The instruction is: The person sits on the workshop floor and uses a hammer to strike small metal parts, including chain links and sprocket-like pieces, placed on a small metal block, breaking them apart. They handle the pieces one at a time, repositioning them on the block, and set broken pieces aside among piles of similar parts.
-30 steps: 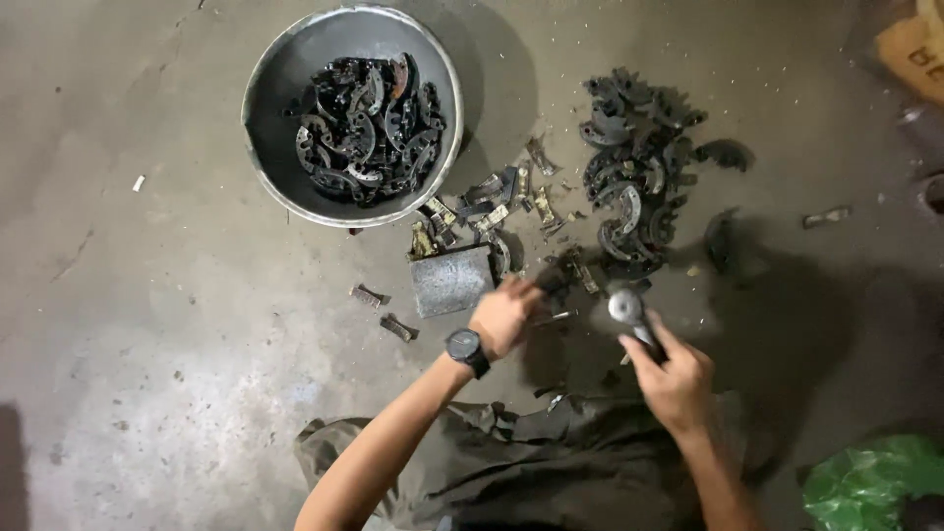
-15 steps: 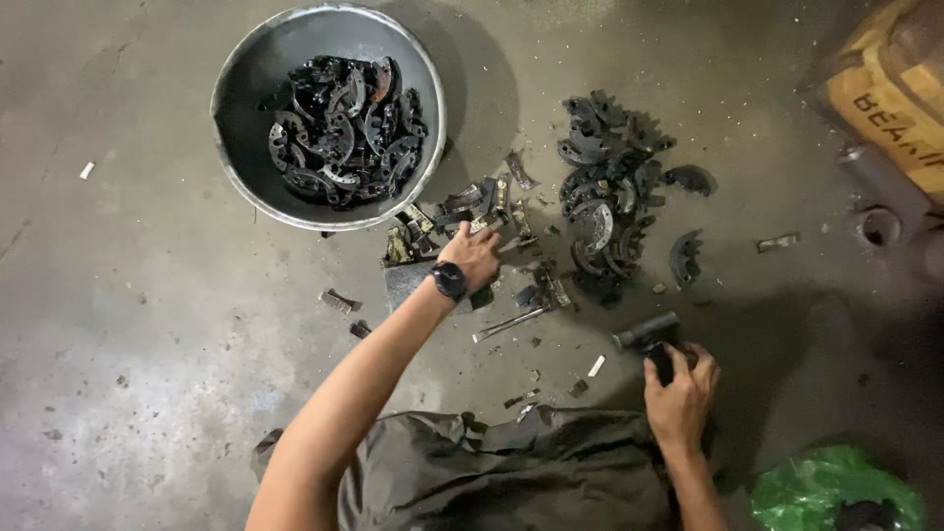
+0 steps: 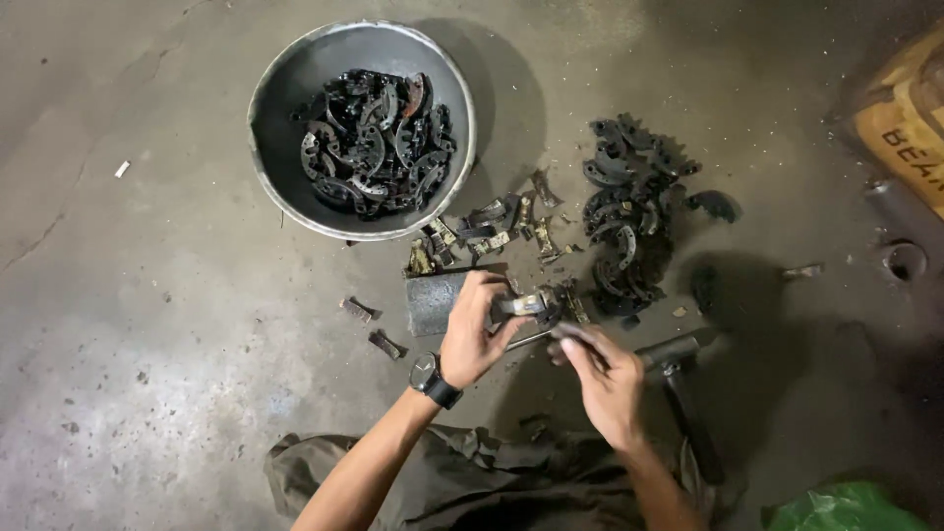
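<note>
**Curved metal piece held over the floor, both hands on it**

Person crouches on bare concrete floor (image 3: 147,374). Left hand (image 3: 474,334), watch on the wrist, grips a small curved metal piece (image 3: 523,305) between thumb and curled fingers, just above a flat grey metal block (image 3: 435,300). Right hand (image 3: 602,379) is close beside it, fingers drawn together in a pinch on what looks like a thin rod or the piece's near end; exactly what they pinch, cannot tell.

Hammer (image 3: 678,379) lies on the floor just right of the right hand, not held.

Metal basin (image 3: 270,167) up-left, holding dark curved parts. A loose pile of similar dark parts (image 3: 629,221) sits to the right; brownish broken strips (image 3: 492,231) scatter between basin and block.

Handling, by my reading: the piece looks stiff, dense for its size, grimy and possibly slick, with rough edges. Best held by the arc's ends or across its flat web, as the left hand does, fingers kept clear of the worn edge.
</note>
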